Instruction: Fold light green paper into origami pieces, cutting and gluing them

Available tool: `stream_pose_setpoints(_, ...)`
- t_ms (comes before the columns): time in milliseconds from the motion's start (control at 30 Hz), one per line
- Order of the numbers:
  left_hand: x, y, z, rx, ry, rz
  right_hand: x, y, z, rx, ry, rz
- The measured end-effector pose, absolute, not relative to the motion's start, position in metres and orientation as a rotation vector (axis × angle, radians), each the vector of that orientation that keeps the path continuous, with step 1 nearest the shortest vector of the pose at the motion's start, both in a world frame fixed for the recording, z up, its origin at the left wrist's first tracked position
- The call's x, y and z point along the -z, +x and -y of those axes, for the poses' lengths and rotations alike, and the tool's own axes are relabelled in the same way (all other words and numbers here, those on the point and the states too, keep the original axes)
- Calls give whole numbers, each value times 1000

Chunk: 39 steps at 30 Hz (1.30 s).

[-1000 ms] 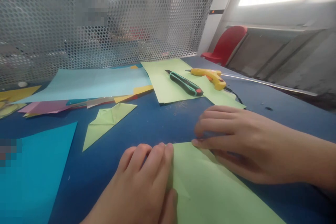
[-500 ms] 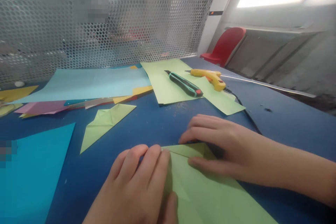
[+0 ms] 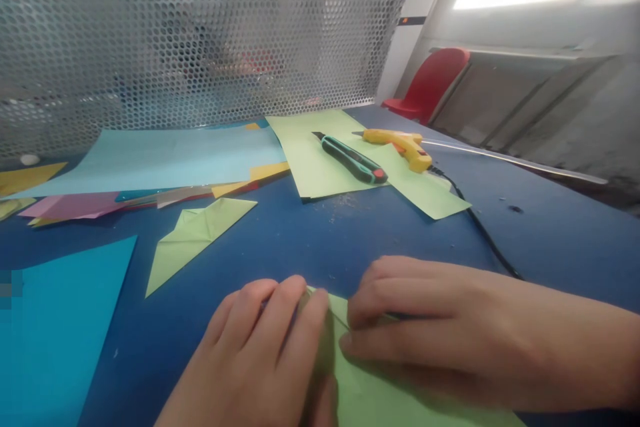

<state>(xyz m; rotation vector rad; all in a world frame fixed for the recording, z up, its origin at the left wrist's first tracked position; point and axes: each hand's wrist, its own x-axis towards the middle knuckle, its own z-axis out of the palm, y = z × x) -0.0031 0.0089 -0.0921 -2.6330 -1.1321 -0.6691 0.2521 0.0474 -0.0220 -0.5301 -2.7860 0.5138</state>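
A sheet of light green paper lies on the blue table in front of me, a narrow strip folded along its far edge. My left hand presses down on the paper's left side, fingers bent and close together, thumb partly hidden beneath. At the far edge, my right hand has its thumb and curled fingers closed on the folded strip. Beyond my left hand rests a folded green paper piece, apart from both hands.
A green utility knife and a yellow glue gun with a black cord lie on green sheets at the back. Light blue paper covers coloured sheets. Blue card sits left. Perforated metal borders the table.
My right hand has come nearer and its fingers have closed on the folded strip. My left hand stays on the paper. The view has shifted slightly.
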Motion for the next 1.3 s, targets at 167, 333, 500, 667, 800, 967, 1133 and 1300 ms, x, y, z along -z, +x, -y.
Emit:
stream_pose_setpoints(167, 81, -9, -12, 564, -2666, 946, 23, 251, -47, -699, -617, 2692)
stream_pose_setpoints(333, 84, -8, -10, 585, -2668, 1001, 24, 249, -46, -796, -969, 2550)
stream_pose_setpoints(500, 90, -5, -7, 677, -2706, 1083, 23, 245, -46, -998, -1106, 2395)
stream_pose_setpoints(667, 83, -1, -7, 795, -2769, 1169, 21, 245, -47, -1026, -1040, 2364)
stream_pose_setpoints(800, 77, 5, -6, 957, -2790, 1137, 22, 253, -52, -701, -832, 2426)
stream_pose_setpoints(967, 77, 10, -4, 1121, -2763, 1081, 27, 260, -52, -96, -608, 2508)
stream_pose_setpoints(1133, 73, 2, -10, 1062, -2800, 990, 26, 257, -41, 61, -764, 2448)
stream_pose_setpoints(1300, 71, -6, -13, 894, -2841, 1006, 24, 253, -44, -347, -1115, 2415)
